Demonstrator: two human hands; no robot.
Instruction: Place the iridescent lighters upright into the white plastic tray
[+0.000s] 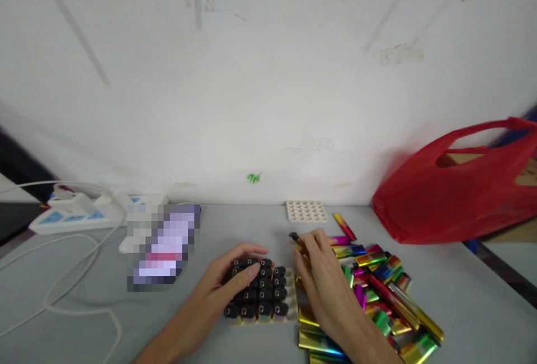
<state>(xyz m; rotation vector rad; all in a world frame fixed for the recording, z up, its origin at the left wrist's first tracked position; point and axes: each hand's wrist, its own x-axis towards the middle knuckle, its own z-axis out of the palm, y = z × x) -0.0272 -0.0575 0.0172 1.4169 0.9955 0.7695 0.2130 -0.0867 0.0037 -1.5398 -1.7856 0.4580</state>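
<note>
A pale tray (292,303) holds rows of upright lighters (265,295) with black tops; its right-hand column shows bare slots. My left hand (222,283) lies at the tray's far left side, thumb across some black tops and index finger stretched behind the back row. Its other fingers are hidden. Right of the tray, my right hand (321,269) is closed around a lighter (294,237), whose black end points up and left. Under and beside that hand spreads a pile of shiny, many-coloured lighter-shaped pieces (386,297); whether they are whole lighters or sleeves I cannot tell.
A second white tray with holes (306,211) lies by the wall. Near it is a red-yellow piece (344,226). A red bag (453,196) stands at right. On the left are a blurred-out phone (168,244), a power strip (84,213) and loose white cables (79,309).
</note>
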